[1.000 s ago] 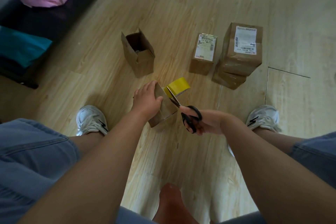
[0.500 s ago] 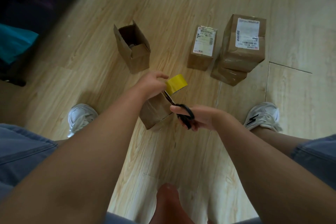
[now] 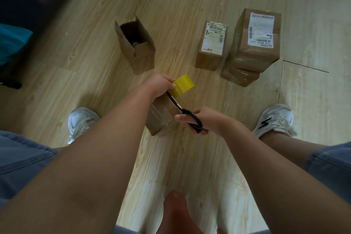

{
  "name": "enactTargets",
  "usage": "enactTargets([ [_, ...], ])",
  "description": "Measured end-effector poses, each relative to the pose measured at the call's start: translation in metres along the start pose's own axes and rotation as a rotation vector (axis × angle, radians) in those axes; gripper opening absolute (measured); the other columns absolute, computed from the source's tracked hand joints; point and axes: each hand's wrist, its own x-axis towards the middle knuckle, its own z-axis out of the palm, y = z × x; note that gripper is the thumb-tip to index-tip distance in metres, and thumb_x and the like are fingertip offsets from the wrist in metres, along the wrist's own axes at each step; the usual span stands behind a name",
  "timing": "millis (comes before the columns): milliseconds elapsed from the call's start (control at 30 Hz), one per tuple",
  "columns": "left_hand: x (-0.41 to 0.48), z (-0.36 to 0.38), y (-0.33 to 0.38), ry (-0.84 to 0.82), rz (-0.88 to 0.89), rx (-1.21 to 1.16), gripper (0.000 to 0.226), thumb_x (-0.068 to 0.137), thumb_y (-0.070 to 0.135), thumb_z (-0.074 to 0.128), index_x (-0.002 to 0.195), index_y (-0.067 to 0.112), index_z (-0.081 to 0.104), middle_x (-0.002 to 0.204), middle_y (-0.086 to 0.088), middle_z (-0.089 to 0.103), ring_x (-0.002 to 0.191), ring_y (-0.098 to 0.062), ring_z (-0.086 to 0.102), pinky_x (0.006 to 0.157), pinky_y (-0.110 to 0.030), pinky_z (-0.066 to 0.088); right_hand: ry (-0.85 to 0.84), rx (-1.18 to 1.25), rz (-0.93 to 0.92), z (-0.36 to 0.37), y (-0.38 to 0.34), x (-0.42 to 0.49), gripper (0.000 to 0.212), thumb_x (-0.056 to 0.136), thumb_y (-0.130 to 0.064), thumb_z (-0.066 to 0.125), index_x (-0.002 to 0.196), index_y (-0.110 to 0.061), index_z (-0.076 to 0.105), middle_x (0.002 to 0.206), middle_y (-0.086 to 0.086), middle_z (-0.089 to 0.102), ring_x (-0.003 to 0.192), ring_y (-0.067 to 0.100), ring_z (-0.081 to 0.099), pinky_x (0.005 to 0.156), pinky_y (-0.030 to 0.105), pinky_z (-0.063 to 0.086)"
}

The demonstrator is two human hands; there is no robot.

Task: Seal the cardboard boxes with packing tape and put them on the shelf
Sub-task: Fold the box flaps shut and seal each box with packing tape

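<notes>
In the head view, the left hand (image 3: 158,85) curls its fingers round the yellow tape roll (image 3: 184,86) just above the small box (image 3: 161,116), the right hand (image 3: 206,120) grips scissors (image 3: 190,118) beside it, and the box, probably light and stiff, suits holding by its sides.

You're in what looks like a home: wood-plank floor (image 3: 91,85), dark low couch (image 3: 32,4) far left of your left hand (image 3: 158,85).

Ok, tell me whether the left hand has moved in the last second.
Yes. Judged against the open box, the left hand slid right, off the left side of the near box onto the yellow tape, which it grips.
</notes>
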Motion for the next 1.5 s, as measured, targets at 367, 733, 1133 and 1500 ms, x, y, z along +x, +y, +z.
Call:
enactTargets([
  [367, -0.006, 0.003, -0.002, 0.051, -0.067, -0.073, 0.025, 0.088, 0.027, 0.073, 0.113, 0.033, 0.073, 0.121, -0.002, 0.063, 0.114, -0.025, 0.058, 0.102, -0.045, 0.048, 0.066, -0.006, 0.022, -0.001, -0.002, -0.002, 0.041, 0.082, -0.055, 0.074, 0.082, -0.014, 0.07, 0.052, -0.006, 0.055, 0.044, 0.008, 0.043, 0.048, 0.021, 0.034],
  [733, -0.013, -0.005, 0.004, 0.034, -0.052, -0.22, 0.035, 0.093, 0.021, 0.067, 0.127, 0.024, 0.067, 0.119, 0.0, 0.055, 0.108, -0.016, 0.045, 0.09, -0.033, 0.034, 0.003, -0.098, 0.032, -0.018, -0.002, 0.008, 0.054, 0.073, -0.077, 0.066, 0.088, -0.024, 0.067, 0.066, 0.0, 0.056, 0.056, 0.012, 0.045, 0.058, 0.027, 0.036],
  [1133, -0.016, -0.009, 0.003, 0.03, -0.061, -0.275, 0.037, 0.093, 0.021, 0.067, 0.13, 0.023, 0.065, 0.114, 0.002, 0.05, 0.105, -0.015, 0.043, 0.086, -0.032, 0.032, -0.028, -0.375, 0.277, -0.041, 0.014, 0.015, 0.063, 0.073, -0.079, 0.064, 0.082, -0.017, 0.06, 0.071, 0.001, 0.055, 0.068, 0.019, 0.047, 0.067, 0.031, 0.041],
  [1500, -0.012, -0.01, 0.0, 0.027, -0.061, -0.31, 0.036, 0.093, 0.023, 0.068, 0.128, 0.025, 0.066, 0.119, 0.002, 0.049, 0.109, -0.015, 0.04, 0.086, -0.032, 0.03, 0.252, -0.486, 0.479, -0.017, 0.039, 0.04, 0.049, 0.104, -0.037, 0.049, 0.137, -0.001, 0.049, 0.081, 0.005, 0.048, 0.064, 0.014, 0.045, 0.059, 0.025, 0.037],
])
